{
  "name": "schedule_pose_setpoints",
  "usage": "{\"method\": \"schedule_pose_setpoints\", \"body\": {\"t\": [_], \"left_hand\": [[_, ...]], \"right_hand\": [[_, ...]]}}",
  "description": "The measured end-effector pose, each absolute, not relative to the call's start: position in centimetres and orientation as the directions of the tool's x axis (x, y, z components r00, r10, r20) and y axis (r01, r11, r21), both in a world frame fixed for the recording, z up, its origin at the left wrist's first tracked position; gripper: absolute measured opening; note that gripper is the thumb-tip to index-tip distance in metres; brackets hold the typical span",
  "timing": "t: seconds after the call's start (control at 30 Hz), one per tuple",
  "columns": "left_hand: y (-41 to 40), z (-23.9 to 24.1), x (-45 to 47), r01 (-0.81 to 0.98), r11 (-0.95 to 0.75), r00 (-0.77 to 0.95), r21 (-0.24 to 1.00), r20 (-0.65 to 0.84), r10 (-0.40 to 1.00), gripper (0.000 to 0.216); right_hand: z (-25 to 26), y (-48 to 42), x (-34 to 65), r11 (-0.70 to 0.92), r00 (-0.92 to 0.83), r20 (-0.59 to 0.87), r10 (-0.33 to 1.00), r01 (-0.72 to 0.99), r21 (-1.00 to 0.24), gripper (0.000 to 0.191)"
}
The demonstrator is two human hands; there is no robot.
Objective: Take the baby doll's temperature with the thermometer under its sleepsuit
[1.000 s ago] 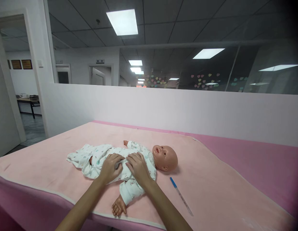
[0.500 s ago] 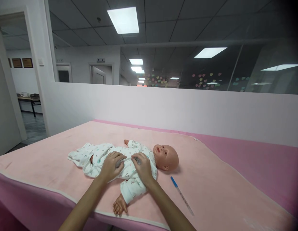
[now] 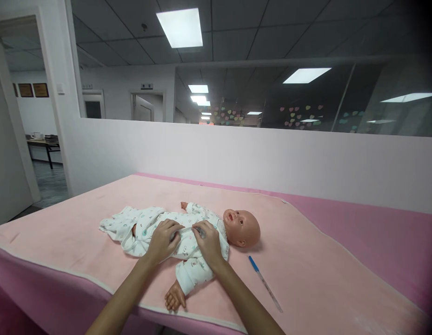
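A baby doll (image 3: 242,228) lies on its back in a white printed outfit (image 3: 188,251), head to the right and legs to the left. My left hand (image 3: 164,239) rests over its belly, thumb and fingers closed on the front of the cloth. Close beside it, over the chest, my right hand (image 3: 207,239) pinches the same front with bent fingers. A thin pale strip of fabric shows between the two sets of fingertips. Exactly what each fingertip grips is partly hidden. The doll's near arm (image 3: 176,295) stretches toward the table's front edge, palm up.
A slender clear stick with a blue end (image 3: 265,284) lies right of the doll. Beneath everything is a pink padded cover (image 3: 323,279) with a pale-edged front. Behind stands a white half wall (image 3: 271,158) with glass above. An open doorway (image 3: 44,116) is at the left.
Both hands stay on the doll's outfit in almost the same place, fingertips slightly shifted. The whole view has moved a few pixels; the doll and stick lie as before.
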State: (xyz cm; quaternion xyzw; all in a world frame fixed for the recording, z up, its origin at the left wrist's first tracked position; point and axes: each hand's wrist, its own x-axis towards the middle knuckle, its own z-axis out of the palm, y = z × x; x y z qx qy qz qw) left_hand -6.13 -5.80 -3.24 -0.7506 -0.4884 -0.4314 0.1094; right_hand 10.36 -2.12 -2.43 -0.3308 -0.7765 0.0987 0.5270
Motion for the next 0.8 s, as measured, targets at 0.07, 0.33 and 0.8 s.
{"method": "schedule_pose_setpoints", "body": {"t": [0.07,0.33,0.8], "left_hand": [[-5.81,-3.26,-6.14,0.821,-0.501,0.139,0.275,0.755,0.641,0.027],[-5.97,-3.05,-6.12,0.792,-0.514,0.107,0.329,0.754,0.648,0.028],[-6.11,-3.06,-5.92,0.729,-0.518,0.069,0.447,0.705,0.706,0.034]], "right_hand": [[-2.46,-2.15,10.37,0.765,-0.233,0.753,0.615,0.408,-0.499,0.012],[-2.65,-2.11,10.35,0.773,-0.235,0.762,0.604,0.404,-0.488,0.013],[-2.64,-2.21,10.38,0.775,-0.265,0.754,0.601,0.424,-0.469,0.014]]}}
